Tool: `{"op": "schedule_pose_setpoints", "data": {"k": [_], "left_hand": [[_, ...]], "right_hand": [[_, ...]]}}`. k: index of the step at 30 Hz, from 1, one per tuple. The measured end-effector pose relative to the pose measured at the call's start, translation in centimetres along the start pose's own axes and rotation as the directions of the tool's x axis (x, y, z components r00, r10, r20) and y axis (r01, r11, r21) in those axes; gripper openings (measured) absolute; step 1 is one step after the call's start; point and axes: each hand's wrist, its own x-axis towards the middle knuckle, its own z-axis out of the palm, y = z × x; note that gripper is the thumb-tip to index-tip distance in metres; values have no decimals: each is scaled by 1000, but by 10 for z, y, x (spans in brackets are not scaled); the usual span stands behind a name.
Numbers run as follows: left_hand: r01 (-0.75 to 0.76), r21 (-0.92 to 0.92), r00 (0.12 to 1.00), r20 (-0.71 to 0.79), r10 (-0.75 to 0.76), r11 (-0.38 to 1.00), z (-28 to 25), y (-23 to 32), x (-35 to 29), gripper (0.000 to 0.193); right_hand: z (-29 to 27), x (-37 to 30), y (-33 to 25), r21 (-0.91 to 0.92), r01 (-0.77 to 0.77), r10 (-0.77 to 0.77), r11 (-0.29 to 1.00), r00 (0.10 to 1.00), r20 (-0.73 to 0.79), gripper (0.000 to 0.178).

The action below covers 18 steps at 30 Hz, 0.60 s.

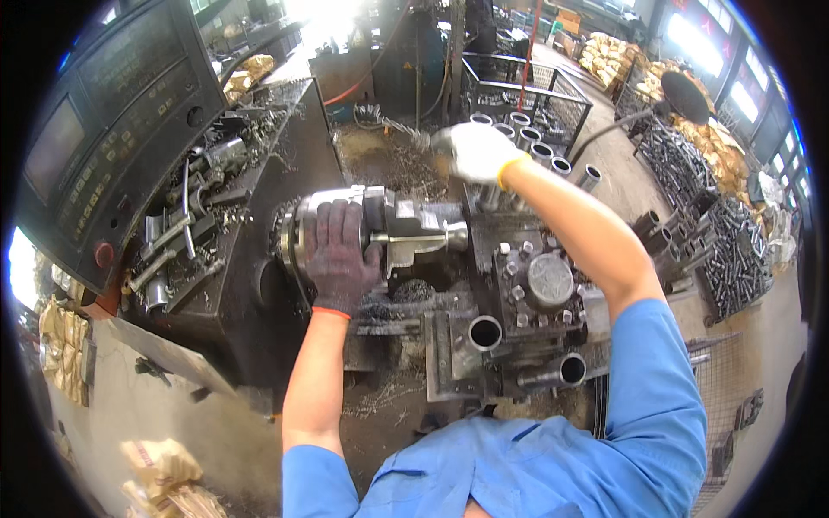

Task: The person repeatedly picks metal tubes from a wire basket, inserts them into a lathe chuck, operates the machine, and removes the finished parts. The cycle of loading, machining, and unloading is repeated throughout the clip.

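My left hand [339,255], in a dark glove with a red cuff, lies with its fingers stretched over the round metal chuck [369,207] of a lathe. To the right of the chuck, a slim metal bar [423,236] runs toward the tool turret [550,282], which is studded with bolts. My right hand [484,153], in a white glove with a yellow cuff, is raised beyond the turret, fingers curled and somewhat blurred. From those fingers a curled strand of metal shavings [400,127] trails leftward. Two pipe pieces, one upright [484,333] and one lying [557,371], are close to my body.
Several short pipes [541,153] stand behind the turret, beside a wire cage [527,82]. A control panel [95,155] rises at left, near a ledge of metal tools [181,229] and shavings. Heaps of metal parts [734,259] and brown sacks [604,59] are at right.
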Motion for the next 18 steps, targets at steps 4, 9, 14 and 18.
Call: {"op": "schedule_pose_setpoints", "data": {"k": [4, 9, 14, 18], "left_hand": [[-30, 9, 999, 13, 30, 999, 9, -4, -1, 73], [-23, 34, 998, 54, 21, 999, 7, -6, -3, 69], [-28, 44, 998, 66, 25, 999, 11, -6, -3, 69], [-52, 91, 997, 69, 45, 995, 10, -5, -3, 70]], "right_hand": [[75, 4, 20, 10, -29, 12, 1000, 672, 740, 65], [133, -11, 38, 393, -107, -241, 913, 635, 734, 47], [120, -12, 60, 494, -462, -285, 736, 452, 846, 29], [119, -9, 43, 590, -306, -389, 747, 520, 761, 22]]}}
